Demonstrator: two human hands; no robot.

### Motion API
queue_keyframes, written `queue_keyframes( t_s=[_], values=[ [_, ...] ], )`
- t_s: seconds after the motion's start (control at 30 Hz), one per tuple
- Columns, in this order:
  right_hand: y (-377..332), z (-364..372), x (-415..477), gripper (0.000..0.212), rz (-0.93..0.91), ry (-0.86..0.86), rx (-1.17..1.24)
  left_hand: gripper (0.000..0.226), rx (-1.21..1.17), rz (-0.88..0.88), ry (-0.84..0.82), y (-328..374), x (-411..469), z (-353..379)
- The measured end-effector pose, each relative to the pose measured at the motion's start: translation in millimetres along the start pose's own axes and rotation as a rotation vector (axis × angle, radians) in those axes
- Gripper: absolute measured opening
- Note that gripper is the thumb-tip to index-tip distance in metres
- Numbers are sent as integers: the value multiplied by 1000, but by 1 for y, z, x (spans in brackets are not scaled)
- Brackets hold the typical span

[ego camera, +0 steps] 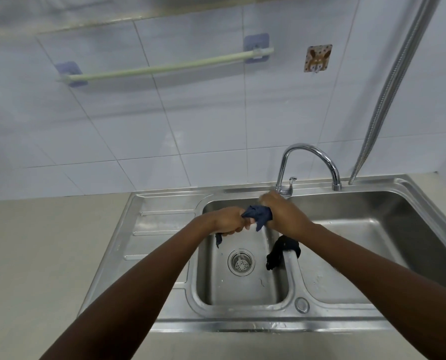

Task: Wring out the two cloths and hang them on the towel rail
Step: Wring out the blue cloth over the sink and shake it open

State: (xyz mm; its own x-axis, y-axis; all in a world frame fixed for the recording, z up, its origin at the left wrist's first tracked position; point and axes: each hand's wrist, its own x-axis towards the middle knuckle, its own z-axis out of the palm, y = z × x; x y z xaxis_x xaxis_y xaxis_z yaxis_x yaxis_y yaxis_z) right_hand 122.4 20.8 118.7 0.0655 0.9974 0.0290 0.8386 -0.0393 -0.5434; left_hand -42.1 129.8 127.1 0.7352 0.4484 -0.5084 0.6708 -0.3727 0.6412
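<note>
Sink point(164, 323), lower centre: steel, two basins. Rail point(164, 68), upper left: bare. Left hand point(228, 220) and right hand point(285, 216), centre: fingers of both closed on blue cloth point(259, 215), bunched between them over the left basin. Black cloth point(281, 252): draped over the divider.

towel rail point(164, 67) on wall above sink point(164, 255) | tap point(309, 162) behind basins
</note>
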Motion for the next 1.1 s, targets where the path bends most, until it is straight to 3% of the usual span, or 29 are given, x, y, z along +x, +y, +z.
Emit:
queue_keyframes(
  t_s=[0.07,0.13,0.23,0.33,0.43,0.63,0.8,0.87,0.97,1.07,1.1],
  values=[
    [-2,-2,-4,51,-93,93,-16,20,-292,-107,-145,7,-10,-10],
    [-2,-5,-4,49,-211,108,-189,23,-467,-95,-238,10,-17,-19],
    [-1,-5,-3,43,-197,57,-334,16,-489,-65,-259,15,-23,-28],
    [-2,-8,1,19,-66,3,-382,24,-70,-14,-79,18,-25,-27],
    [-4,-14,8,28,31,-62,-476,32,363,124,90,19,-23,-15],
    [-8,-6,19,39,158,-109,-335,26,643,212,431,3,-15,-1],
    [-16,-3,21,38,220,-144,-224,23,670,255,509,-7,-14,3],
    [-18,-3,20,32,229,-125,-107,25,583,217,460,-4,-15,-1],
    [-19,-6,17,25,75,-38,-1,27,279,108,196,3,-18,-15],
    [-22,-11,9,49,-78,58,-10,28,-178,-39,-30,5,-28,-28],
    [-22,-12,7,49,-129,65,-47,27,-308,-79,-90,5,-31,-31]
  ],
)
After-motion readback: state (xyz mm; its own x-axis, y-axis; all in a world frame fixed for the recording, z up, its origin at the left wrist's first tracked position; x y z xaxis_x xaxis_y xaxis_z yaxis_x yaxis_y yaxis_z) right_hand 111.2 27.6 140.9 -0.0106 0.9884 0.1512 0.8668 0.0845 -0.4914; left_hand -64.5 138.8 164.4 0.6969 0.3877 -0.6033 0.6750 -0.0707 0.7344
